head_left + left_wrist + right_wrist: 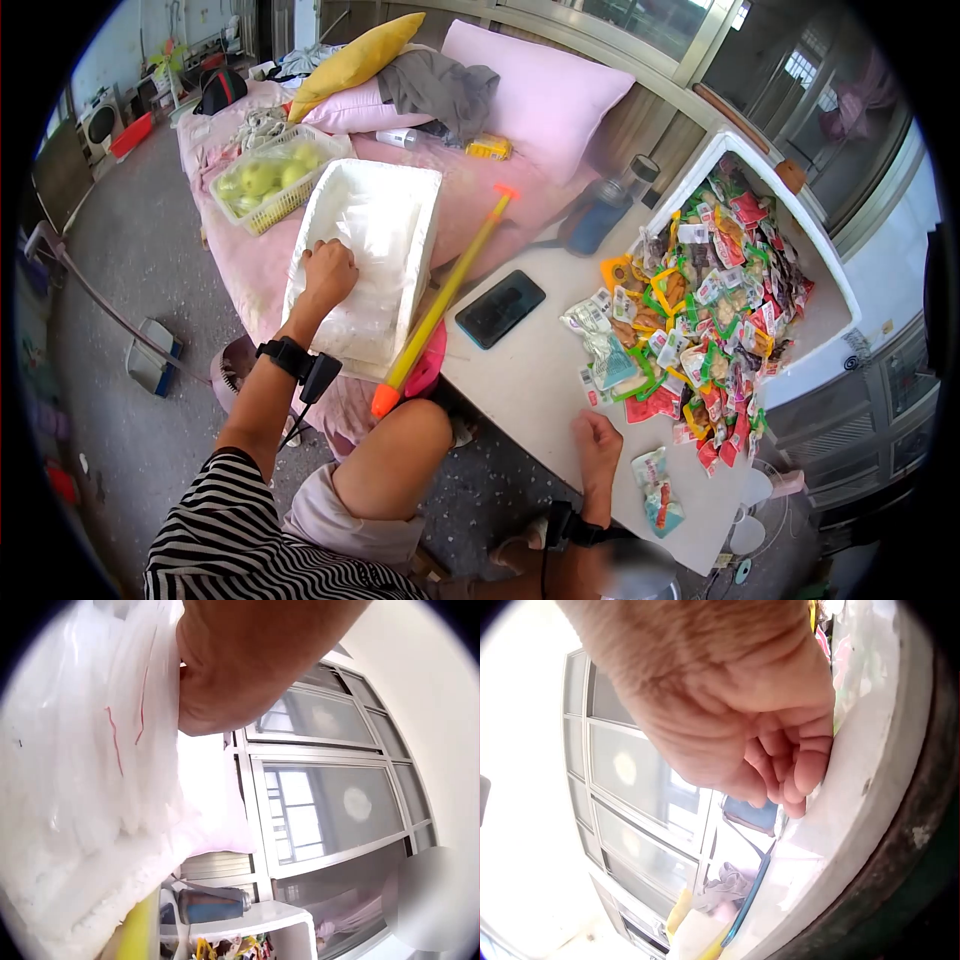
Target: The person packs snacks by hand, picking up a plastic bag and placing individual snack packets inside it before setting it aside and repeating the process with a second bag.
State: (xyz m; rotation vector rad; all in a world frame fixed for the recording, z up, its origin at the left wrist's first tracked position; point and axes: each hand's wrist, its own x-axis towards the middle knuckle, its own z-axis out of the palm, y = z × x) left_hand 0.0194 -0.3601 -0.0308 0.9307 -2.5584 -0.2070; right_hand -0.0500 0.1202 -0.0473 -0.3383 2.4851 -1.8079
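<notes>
My left hand [330,272] is over the white foam box [425,235], its fingers bent down at the clear plastic bags [375,240] inside. In the left wrist view the bags [97,735] lie stacked, with thin red lines on them, and the fingertips are hidden; I cannot tell whether they pinch a bag. My right hand [598,445] rests on the pale table's near edge with loosely curled fingers [810,769] and nothing in them. Close by lie a sealed pale-green packet [657,490] and a large heap of small colourful snack packets [700,320].
The heap spills from a tipped white foam box [835,290]. A black phone [500,308] and a blue bottle [598,215] are on the table [520,400]. A yellow tube with orange ends [445,290] leans beside the bag box. A basket of green fruit [265,185] sits on the pink bed.
</notes>
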